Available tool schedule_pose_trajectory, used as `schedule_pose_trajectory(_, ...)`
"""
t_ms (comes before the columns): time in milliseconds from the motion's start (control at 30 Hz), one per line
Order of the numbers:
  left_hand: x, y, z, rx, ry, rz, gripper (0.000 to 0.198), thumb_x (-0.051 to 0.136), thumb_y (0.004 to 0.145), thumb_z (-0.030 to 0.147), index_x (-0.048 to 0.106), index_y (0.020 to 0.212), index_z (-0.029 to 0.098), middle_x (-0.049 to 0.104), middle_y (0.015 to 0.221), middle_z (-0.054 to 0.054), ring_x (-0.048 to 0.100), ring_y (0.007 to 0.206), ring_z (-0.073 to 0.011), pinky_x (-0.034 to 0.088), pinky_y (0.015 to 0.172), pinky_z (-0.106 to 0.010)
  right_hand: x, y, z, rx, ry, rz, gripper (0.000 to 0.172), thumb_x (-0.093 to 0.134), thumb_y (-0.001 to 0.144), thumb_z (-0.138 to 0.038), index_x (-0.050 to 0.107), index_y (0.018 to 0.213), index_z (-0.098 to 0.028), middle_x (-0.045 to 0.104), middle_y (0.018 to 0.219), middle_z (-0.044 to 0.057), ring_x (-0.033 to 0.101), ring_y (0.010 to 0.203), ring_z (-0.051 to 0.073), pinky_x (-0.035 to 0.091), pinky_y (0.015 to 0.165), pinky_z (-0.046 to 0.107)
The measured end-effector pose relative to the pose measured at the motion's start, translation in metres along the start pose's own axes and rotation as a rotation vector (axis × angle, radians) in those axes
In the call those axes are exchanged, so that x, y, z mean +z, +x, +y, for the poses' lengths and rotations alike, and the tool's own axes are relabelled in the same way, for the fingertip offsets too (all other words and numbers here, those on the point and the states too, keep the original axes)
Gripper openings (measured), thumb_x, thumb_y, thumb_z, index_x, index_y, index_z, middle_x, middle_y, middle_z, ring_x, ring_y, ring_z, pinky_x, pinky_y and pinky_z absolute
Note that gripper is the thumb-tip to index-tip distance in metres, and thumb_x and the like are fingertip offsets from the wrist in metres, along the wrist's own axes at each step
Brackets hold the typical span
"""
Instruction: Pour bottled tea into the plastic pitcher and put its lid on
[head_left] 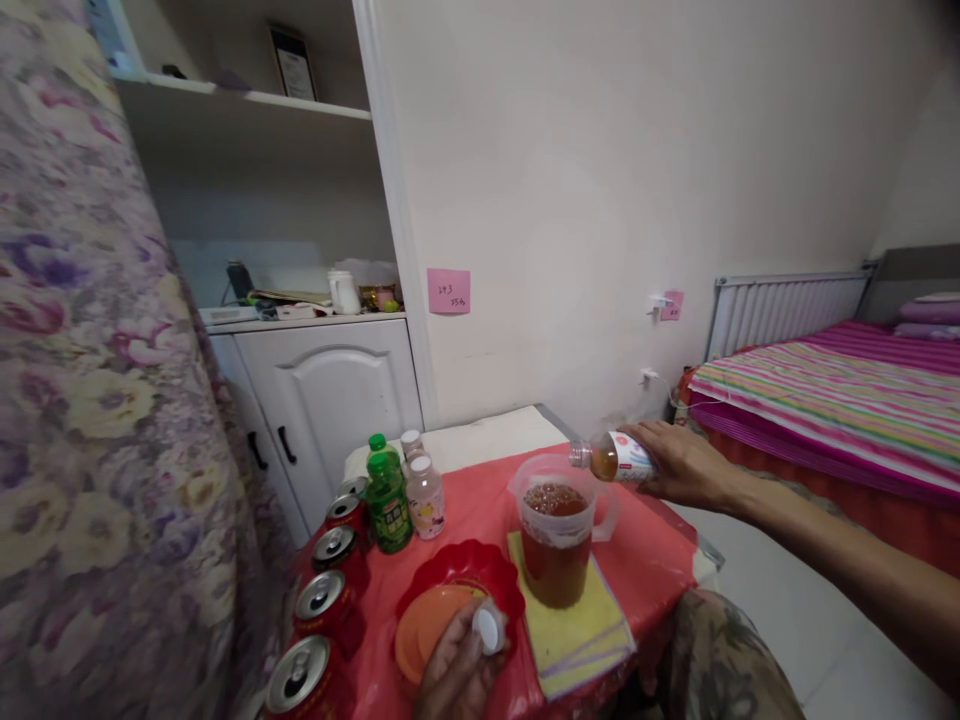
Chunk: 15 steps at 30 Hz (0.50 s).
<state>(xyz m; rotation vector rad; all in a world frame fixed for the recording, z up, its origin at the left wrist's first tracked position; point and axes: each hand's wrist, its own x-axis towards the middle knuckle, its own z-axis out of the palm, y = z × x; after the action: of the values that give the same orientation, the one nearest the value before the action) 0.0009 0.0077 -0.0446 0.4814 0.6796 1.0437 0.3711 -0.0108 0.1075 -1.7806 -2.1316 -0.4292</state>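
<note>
My right hand (667,455) is wrapped round a clear bottle (606,458) with a white label and some amber drink inside. The bottle lies nearly level, its open mouth over the rim of a translucent plastic pitcher (556,560). Reddish-brown liquid with foam on top fills much of the pitcher, which stands on a folded yellow cloth (581,640). Low in front, my left hand (459,665) pinches a white bottle cap (489,628) above a red scalloped bowl (506,572). An orange round lid or plate (427,625) lies in the bowl.
Several red drink cans (319,600) line the left of the red-covered table (487,500). Behind them stand green bottles (390,505) and small pink-white bottles (425,500). A floral curtain (97,400) hangs at left; a bed (825,380) is at right.
</note>
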Motion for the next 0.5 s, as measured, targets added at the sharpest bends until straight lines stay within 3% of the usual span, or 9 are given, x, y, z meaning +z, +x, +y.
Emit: schedule_pose_trajectory(500, 0.0046, -0.0029, 0.0012, 0.032, 0.015, 0.007, 0.068, 0.085, 0.064, 0.019, 0.063, 0.127, 0.019, 0.078, 0.099, -0.011, 0.074, 0.092, -0.0256, 0.056, 0.089, -0.036, -0.0034, 0.0056, -0.0019, -0.016, -0.033, -0.003, 0.055, 0.066, 0.071, -0.025, 0.054, 0.124, -0.022, 0.068, 0.115, 0.013, 0.062, 0.101, 0.032, 0.046, 0.079, 0.040)
